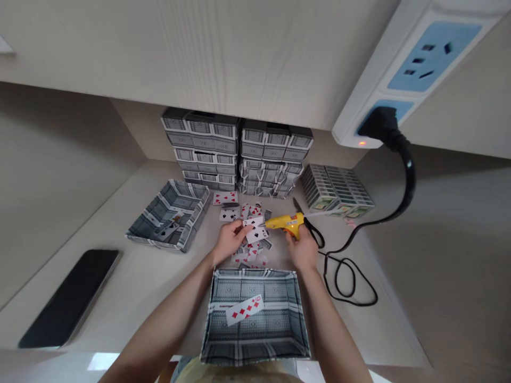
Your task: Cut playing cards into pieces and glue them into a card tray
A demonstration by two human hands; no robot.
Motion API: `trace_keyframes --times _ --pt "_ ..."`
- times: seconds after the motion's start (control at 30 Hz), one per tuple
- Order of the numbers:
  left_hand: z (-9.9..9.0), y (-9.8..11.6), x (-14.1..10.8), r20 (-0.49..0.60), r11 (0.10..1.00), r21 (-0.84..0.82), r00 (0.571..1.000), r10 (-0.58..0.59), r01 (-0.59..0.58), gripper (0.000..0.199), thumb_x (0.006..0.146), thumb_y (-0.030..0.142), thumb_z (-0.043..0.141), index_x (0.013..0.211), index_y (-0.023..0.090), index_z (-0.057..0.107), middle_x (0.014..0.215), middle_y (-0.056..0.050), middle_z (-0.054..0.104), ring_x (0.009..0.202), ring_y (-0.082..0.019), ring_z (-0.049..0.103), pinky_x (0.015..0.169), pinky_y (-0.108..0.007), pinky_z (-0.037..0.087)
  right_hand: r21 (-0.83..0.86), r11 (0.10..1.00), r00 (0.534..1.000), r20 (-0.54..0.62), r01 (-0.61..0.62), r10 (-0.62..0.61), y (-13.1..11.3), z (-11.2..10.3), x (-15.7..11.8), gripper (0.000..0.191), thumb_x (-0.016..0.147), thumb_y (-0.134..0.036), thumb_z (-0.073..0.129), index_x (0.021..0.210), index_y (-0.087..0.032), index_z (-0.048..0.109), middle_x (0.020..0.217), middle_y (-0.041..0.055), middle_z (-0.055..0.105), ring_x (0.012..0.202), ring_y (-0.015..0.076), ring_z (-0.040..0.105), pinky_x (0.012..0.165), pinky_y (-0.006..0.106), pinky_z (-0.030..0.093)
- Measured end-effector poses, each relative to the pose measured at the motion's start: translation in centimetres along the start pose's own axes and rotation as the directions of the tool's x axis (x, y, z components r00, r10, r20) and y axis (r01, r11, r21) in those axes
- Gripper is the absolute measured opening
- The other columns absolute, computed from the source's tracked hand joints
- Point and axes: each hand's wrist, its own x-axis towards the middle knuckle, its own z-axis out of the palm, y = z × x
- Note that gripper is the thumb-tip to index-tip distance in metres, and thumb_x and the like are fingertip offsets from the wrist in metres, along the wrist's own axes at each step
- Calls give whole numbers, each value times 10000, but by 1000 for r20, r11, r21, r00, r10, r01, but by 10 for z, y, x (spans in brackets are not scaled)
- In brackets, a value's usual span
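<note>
Between the thumb and fingers of my left hand (230,242) is a playing card (255,232) with black pips, held above a loose pile of cards. My right hand (304,249) is wrapped round the handle of a yellow hot glue gun (285,222), a clear glue stick (325,213) jutting from its back. The gun's nozzle points left and meets the card's right side; whether glue is coming out I cannot tell. Nearest me, between my forearms, stands an open box made of playing cards (261,336) with a cut red-diamond card strip (245,310) inside.
Another open card box (159,219) stands at left, near a black phone (69,298). Stacked card boxes (207,141) line the back wall. Packs of cards (337,189), black-handled scissors (315,233) and a looped cord (353,303) lie right, below a power strip (399,90).
</note>
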Motion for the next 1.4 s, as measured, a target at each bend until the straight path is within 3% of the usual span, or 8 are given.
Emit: trace_keyframes --times 0.9,1.0,1.1,1.2,1.4 --pt "-1 -3 1 -65 1000 9 998 3 -3 295 717 390 554 558 157 465 472 49 437 442 -71 392 417 -180 310 24 999 998 -40 -38 39 2 -4 4 207 749 -306 444 818 -135 538 672 55 574 569 162 478 521 251 297" --pt "-3 -4 2 -76 1000 15 997 9 -8 276 715 381 556 576 154 484 487 47 439 458 -74 396 425 -182 309 26 995 991 -85 -101 103 3 -8 7 209 730 -337 461 762 -144 534 636 51 557 562 170 471 527 262 310" --pt "-4 -4 3 -107 1000 28 994 5 -2 275 713 373 562 568 154 482 473 51 424 445 -70 385 413 -179 290 41 982 956 -223 -186 191 8 -14 12 243 694 -381 499 760 -148 521 665 67 549 610 198 483 555 285 345" --pt "-5 -6 4 -130 999 33 991 -8 13 272 721 382 556 581 156 496 462 53 433 425 -69 388 407 -183 290 63 980 917 -345 -188 198 14 -21 17 324 652 -402 549 824 -130 515 770 113 549 728 241 500 621 321 383" --pt "-6 -8 5 -143 1000 21 990 2 1 288 720 404 563 587 154 509 446 55 439 414 -69 402 421 -188 306 -44 963 930 -273 -268 246 30 -24 19 335 659 -407 567 826 -117 571 737 135 549 768 276 485 630 356 369"
